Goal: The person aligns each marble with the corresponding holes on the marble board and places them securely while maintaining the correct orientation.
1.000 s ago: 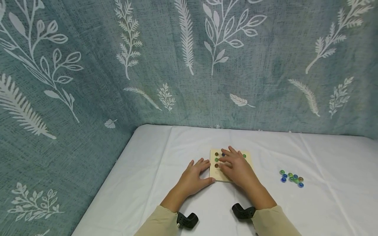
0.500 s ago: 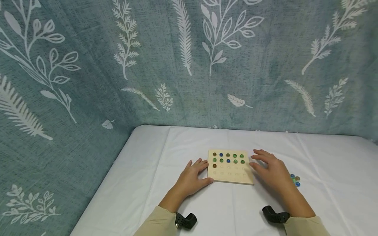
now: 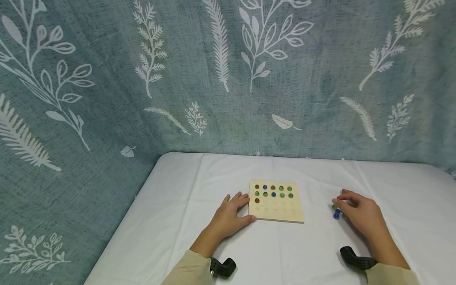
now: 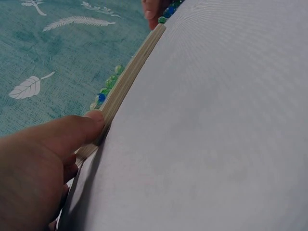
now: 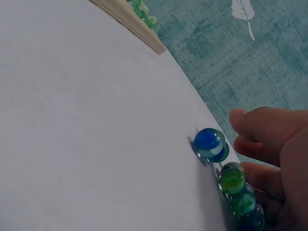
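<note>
Marbles (image 3: 336, 216) lie right of the board (image 3: 279, 206), beside the right hand (image 3: 363, 211), its fingers loosely parted; the left hand (image 3: 229, 218), spread, touches the board's left edge.

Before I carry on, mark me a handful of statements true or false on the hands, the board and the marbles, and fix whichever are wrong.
1. The left hand touches the wooden board. True.

2. The board's two far rows hold five seated marbles each. True.

3. The third row from the far edge is full. False: it holds only one brown marble, at its left end.

4. The right hand is at the loose marbles. True.

5. The loose marbles lie to the left of the board. False: they lie to its right, on the white cloth.

6. No blue marble sits in the board. False: two do, one in each of the far rows.
</note>
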Demonstrator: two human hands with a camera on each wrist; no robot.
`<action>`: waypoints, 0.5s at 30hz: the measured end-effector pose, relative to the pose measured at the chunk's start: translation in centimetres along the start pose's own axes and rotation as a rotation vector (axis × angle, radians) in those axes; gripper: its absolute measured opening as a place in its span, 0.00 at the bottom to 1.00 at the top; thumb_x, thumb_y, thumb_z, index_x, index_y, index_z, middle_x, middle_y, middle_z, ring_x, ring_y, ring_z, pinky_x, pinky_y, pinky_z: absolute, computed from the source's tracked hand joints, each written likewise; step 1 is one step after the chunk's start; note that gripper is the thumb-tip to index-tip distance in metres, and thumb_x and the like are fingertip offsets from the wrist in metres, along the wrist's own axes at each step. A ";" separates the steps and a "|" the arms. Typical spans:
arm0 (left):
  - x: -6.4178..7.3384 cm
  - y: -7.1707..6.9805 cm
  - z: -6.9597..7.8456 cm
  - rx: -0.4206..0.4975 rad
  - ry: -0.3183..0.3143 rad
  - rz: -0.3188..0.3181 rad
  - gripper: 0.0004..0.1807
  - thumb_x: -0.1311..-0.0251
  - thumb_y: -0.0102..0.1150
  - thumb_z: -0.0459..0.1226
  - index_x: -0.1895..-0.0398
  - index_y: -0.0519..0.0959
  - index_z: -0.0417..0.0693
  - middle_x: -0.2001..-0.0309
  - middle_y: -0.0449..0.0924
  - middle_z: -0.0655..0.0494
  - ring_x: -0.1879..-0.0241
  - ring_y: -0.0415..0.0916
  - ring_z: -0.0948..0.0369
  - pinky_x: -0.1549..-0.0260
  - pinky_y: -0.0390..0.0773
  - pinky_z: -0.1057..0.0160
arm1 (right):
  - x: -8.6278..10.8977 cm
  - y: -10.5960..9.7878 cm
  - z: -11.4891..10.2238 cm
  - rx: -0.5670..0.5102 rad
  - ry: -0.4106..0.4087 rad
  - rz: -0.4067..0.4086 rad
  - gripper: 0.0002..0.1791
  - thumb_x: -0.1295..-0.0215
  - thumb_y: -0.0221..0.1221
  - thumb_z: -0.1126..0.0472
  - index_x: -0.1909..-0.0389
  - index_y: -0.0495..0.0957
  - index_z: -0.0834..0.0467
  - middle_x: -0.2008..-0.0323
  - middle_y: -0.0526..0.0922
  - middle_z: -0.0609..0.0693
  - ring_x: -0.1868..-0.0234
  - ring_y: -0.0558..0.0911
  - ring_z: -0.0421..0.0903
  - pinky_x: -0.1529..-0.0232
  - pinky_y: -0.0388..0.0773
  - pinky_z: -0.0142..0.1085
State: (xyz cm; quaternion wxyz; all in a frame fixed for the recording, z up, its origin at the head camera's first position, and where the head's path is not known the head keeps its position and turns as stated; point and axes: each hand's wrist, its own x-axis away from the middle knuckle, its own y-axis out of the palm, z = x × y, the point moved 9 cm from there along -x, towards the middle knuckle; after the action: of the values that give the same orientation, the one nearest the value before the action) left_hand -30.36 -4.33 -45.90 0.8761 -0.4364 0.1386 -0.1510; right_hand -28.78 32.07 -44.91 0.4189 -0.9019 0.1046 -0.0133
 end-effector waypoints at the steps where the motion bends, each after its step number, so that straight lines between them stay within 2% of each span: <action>1: 0.0 0.0 0.0 0.000 0.000 0.000 0.36 0.42 0.67 0.54 0.32 0.72 0.53 0.30 0.68 0.62 0.26 0.57 0.61 0.22 0.46 0.52 | 0.0 0.0 0.2 -0.008 0.008 0.000 0.31 0.34 0.56 0.35 0.53 0.81 0.61 0.33 0.70 0.64 0.35 0.69 0.70 0.43 0.70 0.64; 4: 0.0 0.0 0.0 0.000 -0.004 -0.002 0.36 0.42 0.67 0.54 0.32 0.72 0.53 0.30 0.68 0.62 0.25 0.56 0.61 0.22 0.46 0.52 | 0.1 0.1 0.6 -0.025 0.021 0.000 0.29 0.35 0.57 0.35 0.60 0.81 0.60 0.34 0.71 0.64 0.35 0.68 0.70 0.42 0.69 0.63; 8: 0.0 0.1 -0.1 0.002 -0.011 -0.007 0.36 0.43 0.67 0.54 0.32 0.72 0.53 0.30 0.68 0.63 0.25 0.56 0.62 0.22 0.45 0.53 | 0.1 0.2 0.6 0.003 0.015 0.006 0.27 0.36 0.59 0.36 0.67 0.78 0.60 0.36 0.72 0.67 0.36 0.68 0.71 0.45 0.70 0.61; 12: 0.0 0.0 -0.1 0.002 -0.010 -0.006 0.36 0.43 0.67 0.54 0.32 0.72 0.53 0.30 0.68 0.63 0.25 0.56 0.62 0.22 0.45 0.53 | 0.1 0.4 0.4 0.040 0.017 -0.003 0.28 0.36 0.59 0.37 0.68 0.77 0.61 0.35 0.70 0.69 0.35 0.66 0.72 0.47 0.71 0.60; 15: 0.1 0.0 -0.1 0.001 -0.011 -0.005 0.36 0.43 0.67 0.54 0.32 0.72 0.53 0.30 0.68 0.62 0.25 0.56 0.62 0.22 0.46 0.53 | 0.1 0.6 0.3 0.046 0.020 -0.016 0.28 0.36 0.60 0.37 0.68 0.77 0.62 0.34 0.69 0.70 0.34 0.64 0.73 0.45 0.69 0.62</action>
State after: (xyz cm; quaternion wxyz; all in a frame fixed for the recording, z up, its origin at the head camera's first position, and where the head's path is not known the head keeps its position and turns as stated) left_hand -30.34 -4.41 -45.97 0.8768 -0.4370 0.1325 -0.1507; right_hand -28.76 31.87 -45.60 0.4386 -0.8925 0.1012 -0.0283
